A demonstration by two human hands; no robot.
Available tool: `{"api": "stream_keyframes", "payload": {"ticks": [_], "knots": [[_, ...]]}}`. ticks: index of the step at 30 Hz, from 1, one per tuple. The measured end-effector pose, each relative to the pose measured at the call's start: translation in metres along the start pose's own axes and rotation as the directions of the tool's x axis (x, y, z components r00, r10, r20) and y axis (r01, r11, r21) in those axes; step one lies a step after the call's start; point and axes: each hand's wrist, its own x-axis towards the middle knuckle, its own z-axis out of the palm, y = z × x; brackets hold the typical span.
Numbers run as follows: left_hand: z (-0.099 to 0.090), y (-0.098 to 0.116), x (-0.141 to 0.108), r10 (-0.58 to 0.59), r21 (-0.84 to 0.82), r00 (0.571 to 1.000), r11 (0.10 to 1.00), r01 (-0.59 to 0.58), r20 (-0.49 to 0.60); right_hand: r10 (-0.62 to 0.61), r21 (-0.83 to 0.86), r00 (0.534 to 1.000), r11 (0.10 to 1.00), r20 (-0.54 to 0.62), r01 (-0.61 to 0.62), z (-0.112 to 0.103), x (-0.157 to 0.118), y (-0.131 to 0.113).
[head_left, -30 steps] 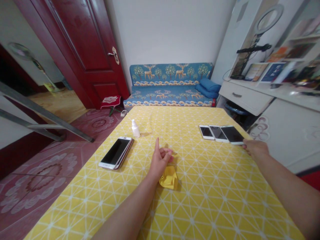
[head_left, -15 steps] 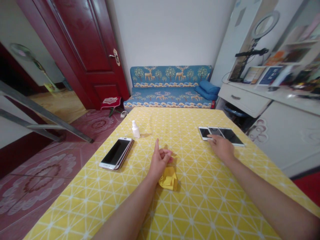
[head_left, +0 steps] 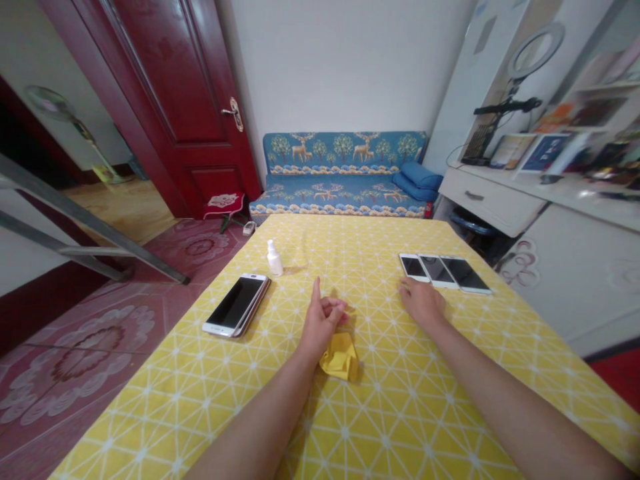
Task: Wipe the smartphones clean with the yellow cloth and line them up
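Over the middle of the table, my left hand points its index finger forward, the other fingers curled around something small and pink. A crumpled yellow cloth lies just beside its wrist. My right hand is at the right with its fingers curled; what they hold, if anything, is hidden. Beyond it lie three phones side by side: a small white one, a middle one and a larger one. At the left, a white phone rests on another. Behind it stands a white spray bottle.
A yellow patterned cloth covers the table. Past its far edge is a blue sofa. White drawers with a ring light above stand at the right, and a metal ladder at the left.
My right hand has moved left and toward me, off the small phone, which now shows more fully. My left hand has kept its pose. The view has shifted slightly.
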Motion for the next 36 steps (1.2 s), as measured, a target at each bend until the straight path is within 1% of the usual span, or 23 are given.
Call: {"api": "stream_keyframes", "payload": {"ticks": [2, 3, 4, 5, 6, 7, 8, 9, 10, 11, 12, 14, 16, 17, 19, 21, 23, 24, 28, 30, 31, 33, 36], "knots": [[0.0, 0.0, 0.001, 0.0, -0.01, 1.0, 1.0, 0.0, -0.001, -0.074, 0.1, 0.996, 0.993, 0.059, 0.068, -0.001, -0.015, -0.019], [0.0, 0.0, 0.001, 0.0, -0.018, 1.0, 1.0, 0.0, -0.004, -0.141, 0.171, 0.984, 0.978, 0.109, 0.122, -0.002, -0.025, -0.029], [0.0, 0.0, 0.001, 0.0, -0.026, 1.0, 1.0, 0.0, -0.008, -0.217, 0.248, 0.961, 0.953, 0.168, 0.172, -0.002, -0.035, -0.039], [0.0, 0.001, 0.002, 0.0, -0.032, 1.0, 0.999, 0.0, -0.015, -0.316, 0.358, 0.916, 0.908, 0.247, 0.217, -0.003, -0.045, -0.048], [-0.001, 0.001, 0.002, 0.001, -0.036, 1.0, 0.999, -0.001, -0.024, -0.437, 0.519, 0.829, 0.827, 0.35, 0.217, -0.004, -0.056, -0.055], [-0.001, 0.001, 0.002, 0.004, -0.039, 0.999, 0.999, -0.005, -0.034, -0.521, 0.624, 0.741, 0.761, 0.424, 0.177, -0.006, -0.066, -0.061], [-0.002, 0.001, 0.002, 0.007, -0.044, 0.999, 0.999, -0.009, -0.042, -0.576, 0.683, 0.664, 0.718, 0.478, 0.132, -0.008, -0.075, -0.066], [-0.003, 0.001, 0.002, 0.012, -0.053, 0.999, 0.999, -0.014, -0.048, -0.607, 0.708, 0.604, 0.7, 0.517, 0.098, -0.011, -0.084, -0.069], [-0.004, 0.0, 0.002, 0.015, -0.068, 0.998, 0.998, -0.019, -0.053, -0.61, 0.697, 0.58, 0.71, 0.54, 0.099, -0.014, -0.091, -0.071], [-0.005, 0.0, 0.002, 0.017, -0.087, 0.998, 0.996, -0.022, -0.057, -0.606, 0.671, 0.582, 0.729, 0.543, 0.133, -0.016, -0.098, -0.072], [-0.006, -0.001, 0.002, 0.014, -0.108, 0.998, 0.994, -0.021, -0.06, -0.603, 0.64, 0.6, 0.745, 0.525, 0.189, -0.019, -0.103, -0.073], [-0.007, -0.003, 0.003, -0.002, -0.144, 0.998, 0.99, -0.008, -0.068, -0.613, 0.57, 0.65, 0.757, 0.449, 0.32, -0.021, -0.111, -0.077], [-0.008, -0.003, 0.004, -0.015, -0.176, 0.997, 0.984, 0.001, -0.076, -0.621, 0.515, 0.698, 0.754, 0.355, 0.409, -0.017, -0.115, -0.082], [-0.008, -0.003, 0.005, -0.016, -0.194, 0.997, 0.981, 0.0, -0.079, -0.617, 0.503, 0.718, 0.754, 0.322, 0.423, -0.013, -0.115, -0.084], [-0.009, -0.003, 0.005, -0.02, -0.225, 0.996, 0.974, 0.001, -0.083, -0.593, 0.519, 0.757, 0.754, 0.275, 0.402, -0.005, -0.114, -0.089], [-0.009, -0.002, 0.005, -0.03, -0.246, 0.995, 0.969, 0.005, -0.095, -0.579, 0.57, 0.771, 0.739, 0.263, 0.36, 0.0, -0.112, -0.09], [-0.009, 0.0, 0.005, -0.039, -0.255, 0.992, 0.967, 0.007, -0.119, -0.594, 0.618, 0.755, 0.712, 0.277, 0.333, -0.001, -0.112, -0.089], [-0.009, 0.001, 0.004, -0.04, -0.257, 0.99, 0.967, 0.004, -0.132, -0.608, 0.63, 0.738, 0.703, 0.293, 0.329, -0.005, -0.112, -0.088], [-0.008, 0.004, 0.003, -0.043, -0.241, 0.984, 0.97, 0.0, -0.174, -0.668, 0.629, 0.651, 0.689, 0.36, 0.36, -0.025, -0.118, -0.085], [-0.008, 0.003, 0.003, -0.045, -0.239, 0.984, 0.971, 0.002, -0.174, -0.699, 0.619, 0.604, 0.68, 0.384, 0.393, -0.031, -0.12, -0.085], [-0.008, 0.002, 0.003, -0.043, -0.241, 0.984, 0.971, 0.0, -0.172, -0.708, 0.609, 0.589, 0.678, 0.389, 0.413, -0.032, -0.121, -0.085], [-0.01, -0.001, 0.005, -0.031, -0.246, 0.985, 0.969, -0.011, -0.169, -0.722, 0.574, 0.579, 0.675, 0.38, 0.464, -0.029, -0.122, -0.085], [-0.011, -0.003, 0.006, -0.018, -0.252, 0.985, 0.967, -0.025, -0.169, -0.727, 0.537, 0.596, 0.671, 0.341, 0.511, -0.019, -0.122, -0.086]]}}
